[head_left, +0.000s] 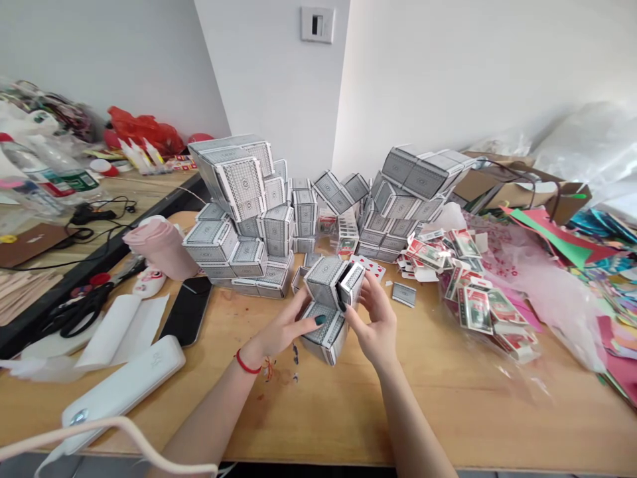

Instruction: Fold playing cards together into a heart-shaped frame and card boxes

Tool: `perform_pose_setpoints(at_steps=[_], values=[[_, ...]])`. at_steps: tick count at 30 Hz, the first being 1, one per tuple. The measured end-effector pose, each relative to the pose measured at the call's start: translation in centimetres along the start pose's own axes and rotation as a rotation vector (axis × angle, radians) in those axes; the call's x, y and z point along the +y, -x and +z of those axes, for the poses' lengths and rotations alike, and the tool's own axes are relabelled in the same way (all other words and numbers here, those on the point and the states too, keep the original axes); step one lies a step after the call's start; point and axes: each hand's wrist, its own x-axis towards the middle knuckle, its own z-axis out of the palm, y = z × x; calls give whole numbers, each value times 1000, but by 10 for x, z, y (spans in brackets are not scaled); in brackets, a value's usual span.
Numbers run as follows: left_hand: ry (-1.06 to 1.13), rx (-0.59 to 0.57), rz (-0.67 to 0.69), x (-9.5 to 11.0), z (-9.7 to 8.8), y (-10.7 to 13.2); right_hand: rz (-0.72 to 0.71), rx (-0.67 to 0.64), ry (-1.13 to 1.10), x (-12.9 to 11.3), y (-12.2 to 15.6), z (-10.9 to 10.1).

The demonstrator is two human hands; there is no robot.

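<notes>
A block of cubes folded from grey-backed playing cards is held above the table between my two hands. My left hand grips its left side, the thumb lying across the lower cube. On the right, my right hand pinches a card cube against the upper cube, with a dark gap between them. Fingers behind the block are hidden. Just beyond my hands lie a face-up red-pip card and a small grey-backed card piece.
Stacked card-block structures stand at back left and back right. Opened card boxes sit on plastic at right. A phone, white power bank, scissors and pink cup are at left.
</notes>
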Motion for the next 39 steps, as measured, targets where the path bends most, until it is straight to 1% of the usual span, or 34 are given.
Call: perform_pose_setpoints(at_steps=[3, 6, 8, 10, 12, 14, 16, 18, 20, 22, 26, 29, 39], values=[[-28, 91, 5, -7, -3, 1, 21, -99, 6, -3, 2, 1], [-78, 212, 69, -13, -6, 3, 55, -210, -11, -7, 6, 5], [-96, 242, 101, -15, -8, 5, 50, -273, -32, -10, 9, 8], [-120, 248, 111, -14, -11, 6, 21, -316, -21, -13, 11, 11], [-175, 256, 113, -12, -13, 5, -17, -334, 28, -15, 11, 12], [-236, 259, 112, -9, -16, 3, -52, -321, 84, -17, 9, 13], [-261, 230, 94, -6, -17, 0, -69, -304, 119, -16, 6, 11], [-239, 173, 51, -6, -17, -2, -56, -325, 126, -15, 2, 7], [-191, 129, -1, -8, -17, -4, -38, -373, 122, -13, -1, 4], [-140, 130, -45, -12, -16, -5, -30, -410, 118, -11, -3, 2], [-24, 191, -140, -20, -18, -7, 36, -400, 45, -6, -2, 4], [50, 211, -187, -24, -19, -8, 93, -381, -21, -3, 0, 9], [122, 255, -183, -30, -24, -9, 36, -283, -29, -3, 3, 15]])
